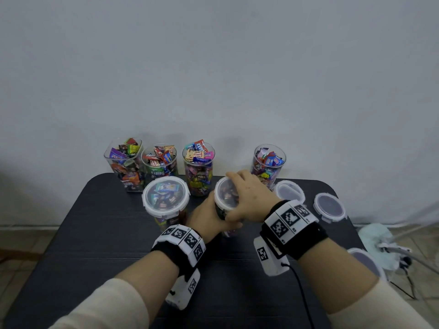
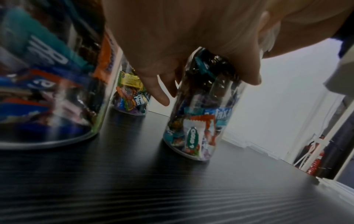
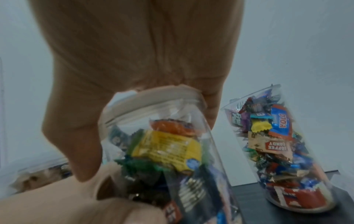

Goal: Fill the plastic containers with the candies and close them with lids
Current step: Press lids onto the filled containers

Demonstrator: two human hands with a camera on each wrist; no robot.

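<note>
Near the middle of the black tabletop (image 1: 95, 245), the left hand (image 1: 209, 219) wraps around the clear wall of a candy-filled round container (image 2: 201, 115), holding it upright and steady so that it cannot slide or tip. The right hand (image 1: 249, 198) lies over its white-rimmed lid (image 1: 224, 197), fingers curled across the far rim and thumb on the near side, apparently pressing the lid home; whether its clips are latched cannot be told. Just to the left stands a container already lidded (image 1: 165, 194), which suggests the closing is being done one at a time. Along the tabletop's far edge four open containers (image 1: 198, 162) brim with wrapped candies, filled but still uncovered. Two spare lids (image 1: 329, 207) lie toward the right edge, within the right hand's reach for the next containers.
</note>
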